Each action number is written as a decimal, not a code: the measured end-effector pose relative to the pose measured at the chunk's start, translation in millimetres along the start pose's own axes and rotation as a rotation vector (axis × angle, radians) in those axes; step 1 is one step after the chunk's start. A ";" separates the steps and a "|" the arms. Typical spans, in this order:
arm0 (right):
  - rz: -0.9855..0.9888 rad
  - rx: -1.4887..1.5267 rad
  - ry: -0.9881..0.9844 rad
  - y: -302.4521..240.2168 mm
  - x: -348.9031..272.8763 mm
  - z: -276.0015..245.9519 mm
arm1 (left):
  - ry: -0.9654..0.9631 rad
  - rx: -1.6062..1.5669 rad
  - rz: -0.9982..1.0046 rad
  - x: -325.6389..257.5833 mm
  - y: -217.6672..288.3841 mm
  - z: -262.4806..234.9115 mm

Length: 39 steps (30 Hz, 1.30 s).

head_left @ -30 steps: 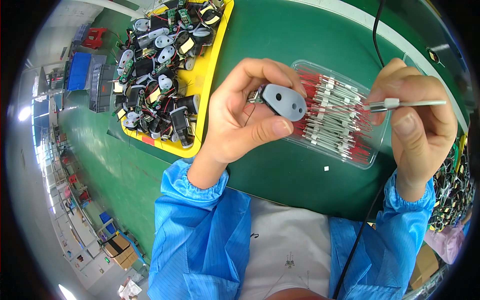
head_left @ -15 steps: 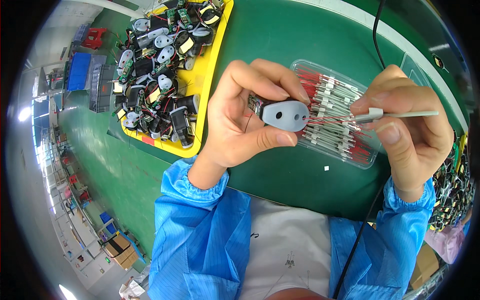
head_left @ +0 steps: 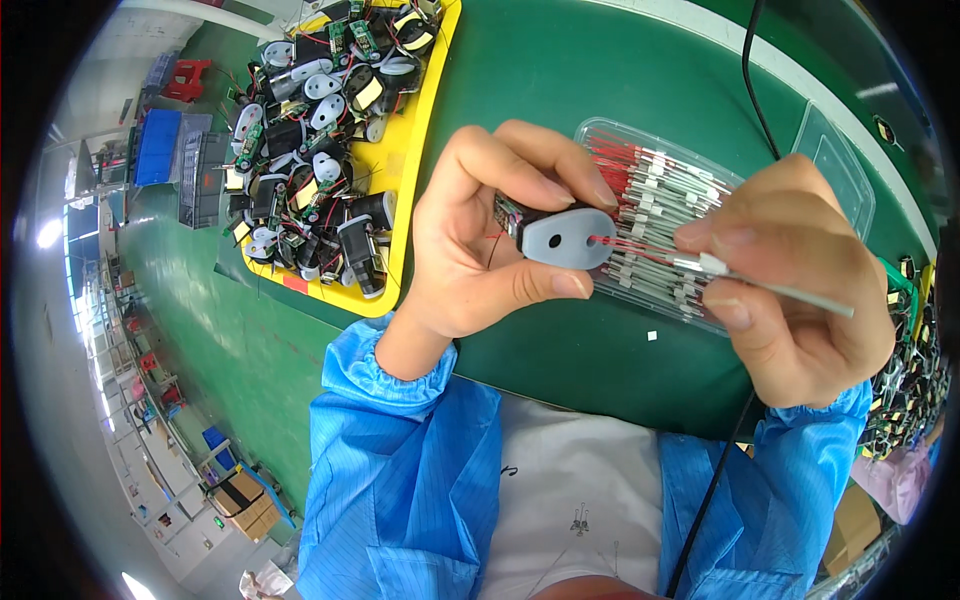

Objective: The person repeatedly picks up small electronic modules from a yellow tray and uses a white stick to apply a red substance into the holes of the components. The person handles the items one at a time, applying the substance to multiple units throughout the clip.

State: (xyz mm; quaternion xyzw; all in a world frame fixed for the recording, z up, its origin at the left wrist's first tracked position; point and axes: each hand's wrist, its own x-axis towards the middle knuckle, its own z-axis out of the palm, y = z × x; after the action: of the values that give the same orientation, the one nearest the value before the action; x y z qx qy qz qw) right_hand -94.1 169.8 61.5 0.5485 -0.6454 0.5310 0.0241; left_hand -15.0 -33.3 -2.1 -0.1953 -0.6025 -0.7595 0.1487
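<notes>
My left hand (head_left: 490, 225) is closed round a small black device with a light grey oval end cap (head_left: 568, 240); a bit of green circuit board shows by the fingers. Dark round holes mark the cap's face, which is turned toward me. Between thumb and fingers, my right hand (head_left: 800, 280) pinches a thin grey-white cable (head_left: 790, 290) with a white tag. Its red wire ends reach the hole at the cap's right side; how far they go in cannot be made out. Behind both hands lies a clear plastic box (head_left: 600, 126) of similar tagged cables with red ends.
A yellow tray (head_left: 405, 170) heaped with similar devices stands at the left. On the green table (head_left: 560, 370) lies a small white square (head_left: 652, 336). A black cord (head_left: 749, 70) hangs at the far right, near a clear lid (head_left: 835, 165). More devices (head_left: 905, 370) sit at the right edge.
My right hand has moved left and slightly down, bringing the cable's red wire ends closer into the cap's hole. The cable now slants downward to the right. My left hand stays nearly still.
</notes>
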 end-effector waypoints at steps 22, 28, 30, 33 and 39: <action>0.012 -0.161 -0.040 -20.0 3.4 6.3 | 0.017 -0.130 0.070 -2.5 -7.4 -2.6; 0.038 -0.057 -0.044 -13.8 3.4 3.9 | -0.010 -0.140 0.080 -1.2 -9.0 -3.6; 0.066 -0.011 -0.042 -11.8 3.1 4.4 | -0.011 -0.145 0.082 -2.2 -8.4 -3.8; 0.103 0.049 -0.033 -9.4 0.8 4.4 | -0.010 -0.147 0.083 -3.7 -9.1 -3.6; -0.020 -0.057 -0.005 -12.2 2.7 7.7 | -0.018 -0.161 0.075 -0.9 -9.0 -2.5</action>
State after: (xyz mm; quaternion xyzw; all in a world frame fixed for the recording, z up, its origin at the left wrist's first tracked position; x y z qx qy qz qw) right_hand -82.0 164.5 67.8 0.5554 -0.6548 0.5109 0.0433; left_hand -18.7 -33.6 -10.8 -0.2360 -0.5331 -0.7975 0.1553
